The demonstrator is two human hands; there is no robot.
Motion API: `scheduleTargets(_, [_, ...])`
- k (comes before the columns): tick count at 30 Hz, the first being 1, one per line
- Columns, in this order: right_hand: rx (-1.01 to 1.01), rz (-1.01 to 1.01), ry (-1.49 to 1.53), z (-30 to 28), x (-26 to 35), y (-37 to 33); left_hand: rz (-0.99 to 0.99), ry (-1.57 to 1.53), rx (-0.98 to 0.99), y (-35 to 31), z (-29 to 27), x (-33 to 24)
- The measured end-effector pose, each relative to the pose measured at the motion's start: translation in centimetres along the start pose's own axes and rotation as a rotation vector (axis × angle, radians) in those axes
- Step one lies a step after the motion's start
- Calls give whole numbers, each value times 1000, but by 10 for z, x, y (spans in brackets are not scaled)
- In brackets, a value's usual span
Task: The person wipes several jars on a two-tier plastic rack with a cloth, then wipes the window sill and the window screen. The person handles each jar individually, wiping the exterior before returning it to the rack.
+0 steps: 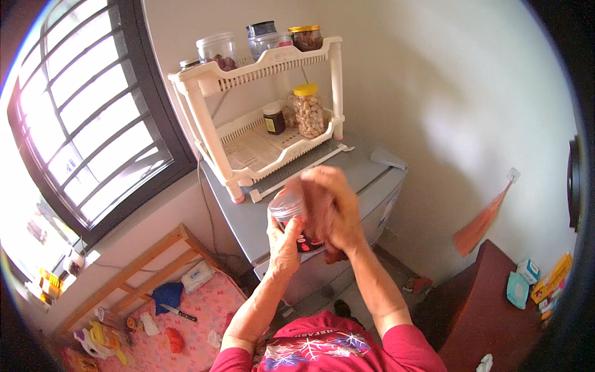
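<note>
My left hand (pixel 283 249) is closed around a clear plastic jar (pixel 286 206) with dark and red printing on its lower part. A reddish-brown cloth (pixel 316 208) is bunched in my right hand (pixel 344 217) and pressed against the jar's right side. Motion blurs the cloth and the right fingers a little. Both hands are in front of the grey top of a fridge-like cabinet (pixel 232 217). The cloth covers part of the jar, and I cannot tell whether a lid is on it.
A cream two-tier plastic rack (pixel 201 115) stands on the cabinet, holding several jars, including a yellow-lidded one (pixel 308 115). At lower left is a pink-covered bed (pixel 204 310) with a knife (pixel 178 312). A dark red table (pixel 496 310) stands right; a cloth (pixel 482 222) hangs on the wall.
</note>
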State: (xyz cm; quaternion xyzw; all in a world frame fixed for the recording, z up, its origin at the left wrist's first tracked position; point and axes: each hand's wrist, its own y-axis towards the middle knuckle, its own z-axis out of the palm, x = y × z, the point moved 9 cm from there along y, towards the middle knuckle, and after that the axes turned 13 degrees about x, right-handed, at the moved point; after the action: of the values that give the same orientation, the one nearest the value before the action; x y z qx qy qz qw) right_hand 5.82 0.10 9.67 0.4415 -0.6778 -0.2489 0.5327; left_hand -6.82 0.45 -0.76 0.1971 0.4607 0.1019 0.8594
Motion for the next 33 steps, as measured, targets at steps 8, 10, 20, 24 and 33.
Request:
scheduleTargets(8, [-4, -81, -332, 23, 49, -45, -69, 146, -56, -6, 9, -12])
scheduleTargets(10, [-131, 208, -97, 4, 19, -50, 5, 94, 81, -13, 12, -12])
scheduleTargets(20, [-291, 677, 1350, 40, -40, -69, 275, 398, 219, -20, 47, -57])
scheduleTargets(24, [-352, 747, 1464, 60, -51, -85, 305, 357, 102, -16, 43, -55])
scheduleTargets(33, [27, 745, 1161, 53, -73, -93, 244, 452, 9, 42, 32, -59])
